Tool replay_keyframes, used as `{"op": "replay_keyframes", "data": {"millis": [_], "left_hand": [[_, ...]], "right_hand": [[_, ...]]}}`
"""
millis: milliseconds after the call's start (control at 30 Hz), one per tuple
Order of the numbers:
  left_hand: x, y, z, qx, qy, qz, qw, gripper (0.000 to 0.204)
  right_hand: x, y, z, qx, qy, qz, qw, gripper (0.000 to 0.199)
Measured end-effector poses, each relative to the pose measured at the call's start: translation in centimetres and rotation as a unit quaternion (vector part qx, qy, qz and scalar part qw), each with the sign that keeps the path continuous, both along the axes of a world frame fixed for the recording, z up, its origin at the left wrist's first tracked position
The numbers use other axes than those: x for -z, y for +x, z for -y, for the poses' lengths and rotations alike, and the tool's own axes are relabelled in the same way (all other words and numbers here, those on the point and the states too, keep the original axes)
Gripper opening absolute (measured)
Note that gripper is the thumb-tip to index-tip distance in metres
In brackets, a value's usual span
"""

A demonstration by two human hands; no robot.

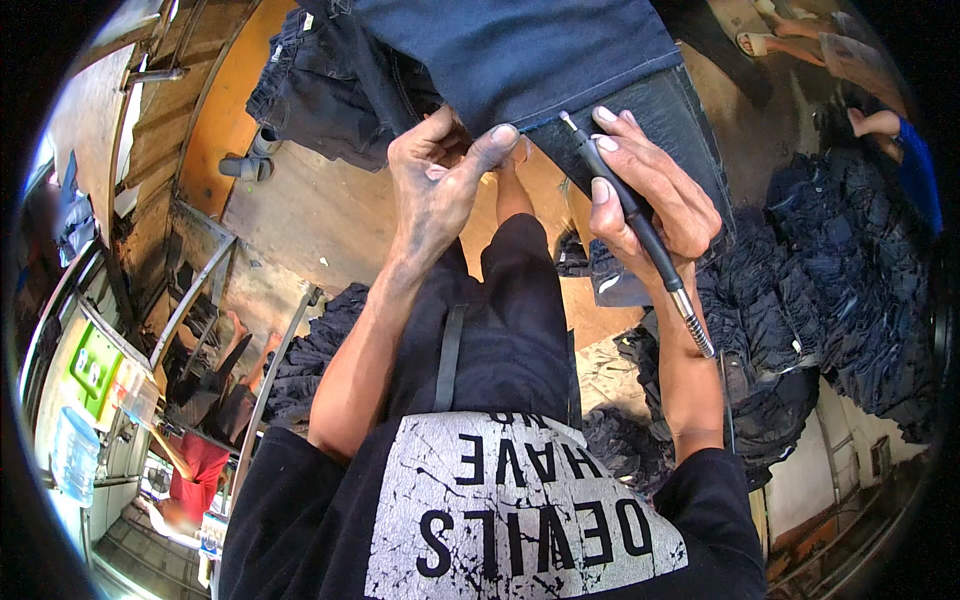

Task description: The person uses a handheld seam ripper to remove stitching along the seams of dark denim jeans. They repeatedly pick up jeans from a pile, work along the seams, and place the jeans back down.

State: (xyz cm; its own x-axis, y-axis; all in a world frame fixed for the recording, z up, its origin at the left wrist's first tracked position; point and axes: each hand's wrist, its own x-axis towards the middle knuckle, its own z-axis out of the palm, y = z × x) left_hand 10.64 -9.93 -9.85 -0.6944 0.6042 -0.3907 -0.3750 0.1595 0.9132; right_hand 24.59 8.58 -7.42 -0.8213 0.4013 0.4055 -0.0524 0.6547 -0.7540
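Observation:
Dark blue denim [560,50] with a light stitched line along its hem spreads across the top, over a darker flat piece [670,130]. My left hand [435,190] pinches the hem's near edge, thumb stretched along it. In my right hand [665,195] is a black pen-shaped rotary grinder [648,240], held like a pencil. Its small pinkish tip points up and left, close to the hem; whether it touches the cloth I cannot tell. A metal spring sleeve forms the grinder's rear end, by my right wrist.
Heaped dark garments [830,260] lie at the right, and another dark garment [320,100] at the upper left. Slippers [245,167] rest on the floor. Another person's legs [800,50] show at the upper right; a person in red [197,475] is at the lower left, near a blue water bottle [75,455].

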Motion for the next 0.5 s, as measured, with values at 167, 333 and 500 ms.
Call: {"op": "replay_keyframes", "data": {"millis": [167,333,500], "left_hand": [[0.04,0.11,-0.06,-0.006,0.005,0.005,1.000,0.025],[0.16,0.01,0.04,0.005,-0.015,-0.004,1.000,0.028],[0.14,-0.01,0.07,-0.002,0.000,0.012,1.000,0.031]], "right_hand": [[0.15,0.25,-0.09,0.019,-0.001,-0.001,1.000,0.026],[0.19,0.42,-0.07,0.035,-0.009,0.007,0.999,0.026],[0.24,0.32,-0.07,0.052,-0.007,0.001,0.999,0.025]]}}
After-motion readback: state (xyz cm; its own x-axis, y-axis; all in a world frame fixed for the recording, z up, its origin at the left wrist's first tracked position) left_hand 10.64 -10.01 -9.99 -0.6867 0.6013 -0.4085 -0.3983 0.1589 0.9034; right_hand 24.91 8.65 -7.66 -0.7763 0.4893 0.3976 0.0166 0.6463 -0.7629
